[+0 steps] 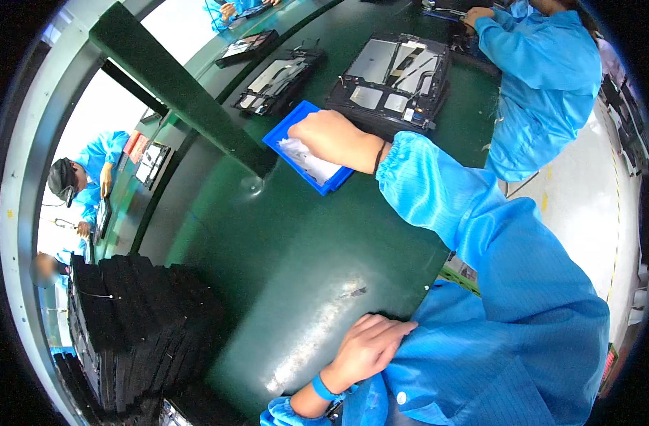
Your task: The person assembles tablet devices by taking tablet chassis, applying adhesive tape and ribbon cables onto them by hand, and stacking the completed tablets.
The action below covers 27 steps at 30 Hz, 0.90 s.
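Observation:
My right hand [329, 136] reaches over a small blue tray [327, 189], its fingers curled and closed above the tray's far end. Whitish, crumpled pieces [306, 157] lie in the tray beneath that hand; my fingertips are hidden, so what they pinch cannot be made out. Down by the table edge, my left hand [369, 346] rests against the front of my blue jacket [480, 355], fingers extended and lying side by side. Nothing shows in it. A blue band [323, 388] circles the left wrist.
Past the tray lie stacked black-framed panels [392, 82] and another device panel [278, 82]. A green post [182, 92] rises beside the tray. Tall stacks of black parts [143, 319] stand lower left. A co-worker in blue [544, 78] works at upper right; others sit across the green table [267, 255].

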Motion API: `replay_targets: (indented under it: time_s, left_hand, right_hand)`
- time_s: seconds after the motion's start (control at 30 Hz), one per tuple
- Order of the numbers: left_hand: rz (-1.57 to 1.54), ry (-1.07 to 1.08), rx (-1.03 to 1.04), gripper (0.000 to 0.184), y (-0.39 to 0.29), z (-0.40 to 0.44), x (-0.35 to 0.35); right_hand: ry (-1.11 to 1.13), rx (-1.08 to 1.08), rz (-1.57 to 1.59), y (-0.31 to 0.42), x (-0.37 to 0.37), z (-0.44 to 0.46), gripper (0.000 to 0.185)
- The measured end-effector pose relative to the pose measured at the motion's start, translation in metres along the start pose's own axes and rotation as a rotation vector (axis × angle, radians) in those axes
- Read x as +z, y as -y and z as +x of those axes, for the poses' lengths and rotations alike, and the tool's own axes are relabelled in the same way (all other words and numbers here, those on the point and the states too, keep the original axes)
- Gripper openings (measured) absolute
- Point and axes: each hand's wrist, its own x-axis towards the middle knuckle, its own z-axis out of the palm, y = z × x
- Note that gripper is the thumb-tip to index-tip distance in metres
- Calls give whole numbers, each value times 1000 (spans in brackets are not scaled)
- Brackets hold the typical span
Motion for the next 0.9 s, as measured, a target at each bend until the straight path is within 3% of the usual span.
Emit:
replay_targets:
  time_s: [0.2,0.3,0.5,0.63,0.9]
  left_hand:
    - [12,1,23,31,6,-18,0]
    - [7,-9,37,31,9,-25,-2]
    - [-13,-14,12,28,6,-5,-2]
    - [-11,-17,23,27,5,-10,-3]
    - [-51,-11,58,30,7,-14,-1]
  right_hand:
    - [-29,37,160,20,-8,-1,23]
    - [95,33,217,35,-21,-5,27]
    - [-81,-75,201,12,-14,-1,21]
    - [200,-88,34,21,-4,-10,11]
    - [239,-35,15,24,-11,-9,11]
